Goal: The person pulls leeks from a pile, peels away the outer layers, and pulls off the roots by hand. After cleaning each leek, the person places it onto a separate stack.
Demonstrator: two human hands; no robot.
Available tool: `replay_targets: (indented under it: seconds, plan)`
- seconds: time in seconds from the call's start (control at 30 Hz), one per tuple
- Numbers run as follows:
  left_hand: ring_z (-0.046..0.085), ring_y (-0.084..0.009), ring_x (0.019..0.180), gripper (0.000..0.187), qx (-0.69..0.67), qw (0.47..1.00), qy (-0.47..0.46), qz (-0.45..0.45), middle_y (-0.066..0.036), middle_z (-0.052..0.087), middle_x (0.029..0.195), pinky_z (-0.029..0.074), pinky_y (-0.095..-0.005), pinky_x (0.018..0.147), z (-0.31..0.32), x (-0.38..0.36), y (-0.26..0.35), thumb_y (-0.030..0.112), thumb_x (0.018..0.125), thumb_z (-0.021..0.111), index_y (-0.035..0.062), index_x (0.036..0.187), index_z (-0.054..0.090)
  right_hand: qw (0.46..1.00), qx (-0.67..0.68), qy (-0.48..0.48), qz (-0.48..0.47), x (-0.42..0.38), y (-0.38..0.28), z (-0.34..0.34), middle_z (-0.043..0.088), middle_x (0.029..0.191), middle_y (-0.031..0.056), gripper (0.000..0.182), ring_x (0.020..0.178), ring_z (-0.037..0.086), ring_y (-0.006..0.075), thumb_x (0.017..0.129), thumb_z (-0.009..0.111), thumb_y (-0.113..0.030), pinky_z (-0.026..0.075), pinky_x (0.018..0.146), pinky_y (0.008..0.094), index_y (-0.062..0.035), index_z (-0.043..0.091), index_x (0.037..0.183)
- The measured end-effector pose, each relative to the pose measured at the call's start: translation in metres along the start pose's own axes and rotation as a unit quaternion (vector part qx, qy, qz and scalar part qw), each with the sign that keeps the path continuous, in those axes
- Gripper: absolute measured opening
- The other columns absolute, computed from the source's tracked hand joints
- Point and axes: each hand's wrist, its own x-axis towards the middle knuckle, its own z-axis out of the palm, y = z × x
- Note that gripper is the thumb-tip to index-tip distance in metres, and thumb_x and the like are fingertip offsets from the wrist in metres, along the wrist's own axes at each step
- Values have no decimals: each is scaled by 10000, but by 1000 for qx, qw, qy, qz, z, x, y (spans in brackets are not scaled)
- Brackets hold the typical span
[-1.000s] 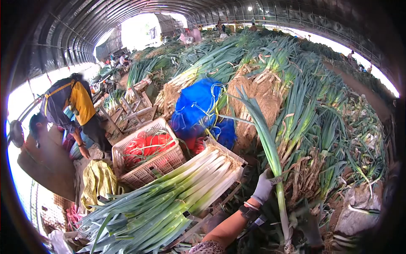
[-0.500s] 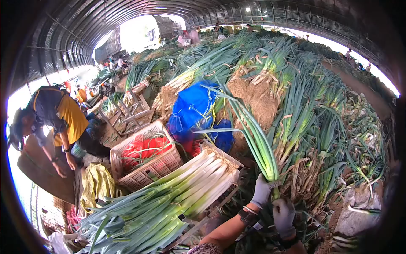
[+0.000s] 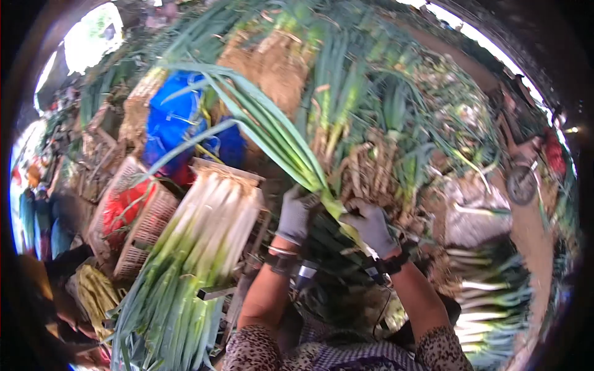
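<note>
A long leek (image 3: 291, 148) slants across the middle, its green leaves reaching to the upper left and its pale stalk low between my hands. My left hand (image 3: 296, 213), in a light glove, is closed around the stalk just below the leaves. Lower on the same stalk, my gloved right hand (image 3: 369, 226) is closed with its fingers pinched at it. Left of my hands a stack of leeks (image 3: 204, 229) with clean white stalks lies on a low stand, root ends away from me. Unpeeled leeks with brown roots (image 3: 371, 167) lie just beyond my right hand.
A plastic crate (image 3: 142, 232) with red netting stands at the left, near a yellow sack (image 3: 96, 290). Blue netting (image 3: 176, 117) lies behind it. Rows of leeks (image 3: 482, 303) and a pale sack (image 3: 476, 216) are on the right. Part of another person shows at lower left.
My view has swung right and down. The leek now tilts further left, and my hands are farther apart on its stalk. Rows of leeks at the lower right have come into view.
</note>
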Motion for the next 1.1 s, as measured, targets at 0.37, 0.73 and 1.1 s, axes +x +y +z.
replay_targets:
  seconds: [0.37,0.73,1.1]
  plan:
    - [618,-181,803,239,-48,991,63,104,-85,627,925,532,-307,737,0,7,4,18,860,655,-31,1074,561,975,180,-85,97,-68,0,-42,525,844,-17,102,823,495,73,860,637,-60,427,732,227,-39,555,916]
    - [599,-163,770,228,-66,995,48,57,-54,598,861,500,-290,705,-5,12,1,116,871,683,-19,1014,567,992,-117,-45,-6,-67,6,-24,639,1042,107,618,983,646,232,697,830,-256,516,817,339,-73,522,1200]
    - [584,-136,761,395,-24,982,139,129,-66,622,900,484,-272,718,0,15,-1,150,768,789,-51,1026,567,986,93,106,-91,-10,-4,51,593,949,99,307,834,597,330,671,794,-104,493,734,398,-78,580,890]
